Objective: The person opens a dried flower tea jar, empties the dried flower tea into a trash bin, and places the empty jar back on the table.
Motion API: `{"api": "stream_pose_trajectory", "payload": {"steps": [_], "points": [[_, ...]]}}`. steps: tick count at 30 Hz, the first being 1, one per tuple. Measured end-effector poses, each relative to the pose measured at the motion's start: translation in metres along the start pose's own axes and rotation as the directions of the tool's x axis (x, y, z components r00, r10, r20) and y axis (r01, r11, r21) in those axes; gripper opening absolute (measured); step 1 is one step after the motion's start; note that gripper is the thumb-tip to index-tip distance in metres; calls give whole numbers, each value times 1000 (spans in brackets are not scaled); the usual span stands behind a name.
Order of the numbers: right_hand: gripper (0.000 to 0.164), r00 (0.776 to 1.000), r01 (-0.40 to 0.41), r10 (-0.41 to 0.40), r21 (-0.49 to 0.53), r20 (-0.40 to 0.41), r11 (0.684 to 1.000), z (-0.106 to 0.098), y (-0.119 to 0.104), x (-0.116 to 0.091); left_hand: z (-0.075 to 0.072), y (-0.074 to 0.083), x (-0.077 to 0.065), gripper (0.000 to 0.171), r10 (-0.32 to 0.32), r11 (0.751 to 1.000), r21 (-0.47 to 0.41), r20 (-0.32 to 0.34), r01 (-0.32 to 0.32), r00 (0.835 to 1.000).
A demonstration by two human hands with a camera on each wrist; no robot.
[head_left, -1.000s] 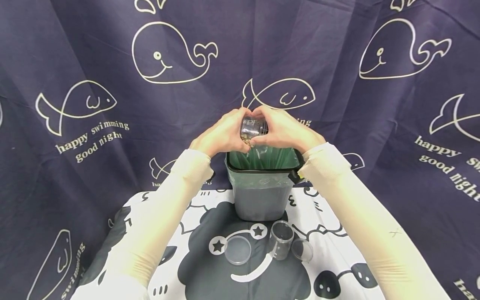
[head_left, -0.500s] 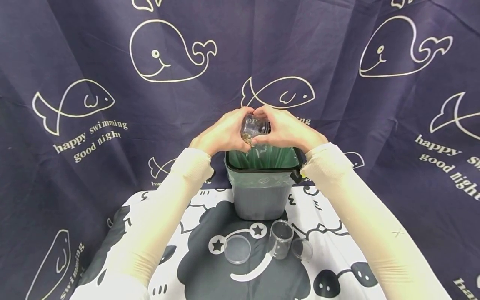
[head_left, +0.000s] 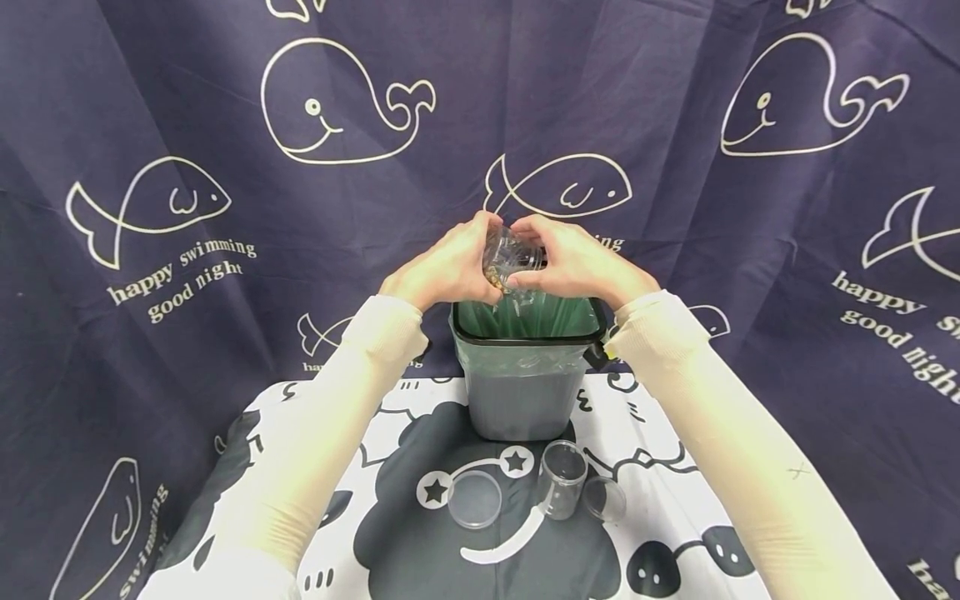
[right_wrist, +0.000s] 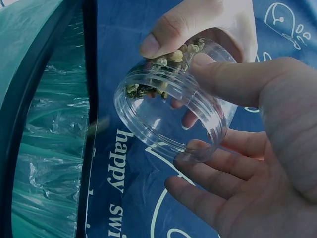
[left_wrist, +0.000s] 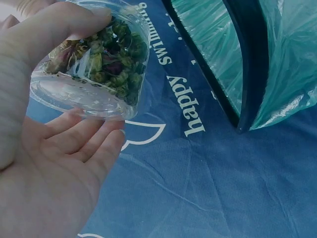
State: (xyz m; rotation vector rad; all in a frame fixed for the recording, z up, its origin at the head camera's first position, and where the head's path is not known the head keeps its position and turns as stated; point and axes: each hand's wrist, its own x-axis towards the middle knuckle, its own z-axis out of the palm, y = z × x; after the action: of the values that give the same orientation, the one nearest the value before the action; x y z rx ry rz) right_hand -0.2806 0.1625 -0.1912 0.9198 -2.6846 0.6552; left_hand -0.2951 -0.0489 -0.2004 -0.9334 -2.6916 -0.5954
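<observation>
Both hands hold a clear plastic jar, tilted well over on its side above the bin. My left hand grips it on one side, thumb over the wall; my right hand grips it near the open mouth, thumb on top and fingers below. Dried flower buds, mostly green and yellowish, lie in the jar. In the right wrist view some buds sit just inside the threaded rim. A small blurred streak shows beside the bin edge.
A grey bin with a black rim and a green liner stands beneath the hands. Nearer on the patterned cloth stand an open clear jar and two clear round lids, one left and one right.
The jar has turned and tipped a little further between the hands. My right hand has shifted slightly right, and the fingertips above the jar have drawn apart.
</observation>
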Motion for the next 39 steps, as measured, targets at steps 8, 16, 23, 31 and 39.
{"api": "stream_pose_trajectory", "payload": {"steps": [8,16,23,31,39], "points": [[77,1000,-24,24,16,1,1000,1,5,-3,2,0,3,104,41,999,-8,-1,-41,999],[76,999,-38,37,31,13,999,0,8,-6,0,-1,4,102,46,999,-22,23,-46,999],[71,998,-58,55,128,31,990,2,11,-8,-4,-6,5,103,24,996,-93,67,-17,997],[69,996,-79,69,227,54,971,1,19,-11,-10,-3,5,100,7,994,-106,89,2,996],[74,993,-105,85,285,80,953,6,26,-16,-10,3,7,97,53,997,-68,99,-46,994]]}}
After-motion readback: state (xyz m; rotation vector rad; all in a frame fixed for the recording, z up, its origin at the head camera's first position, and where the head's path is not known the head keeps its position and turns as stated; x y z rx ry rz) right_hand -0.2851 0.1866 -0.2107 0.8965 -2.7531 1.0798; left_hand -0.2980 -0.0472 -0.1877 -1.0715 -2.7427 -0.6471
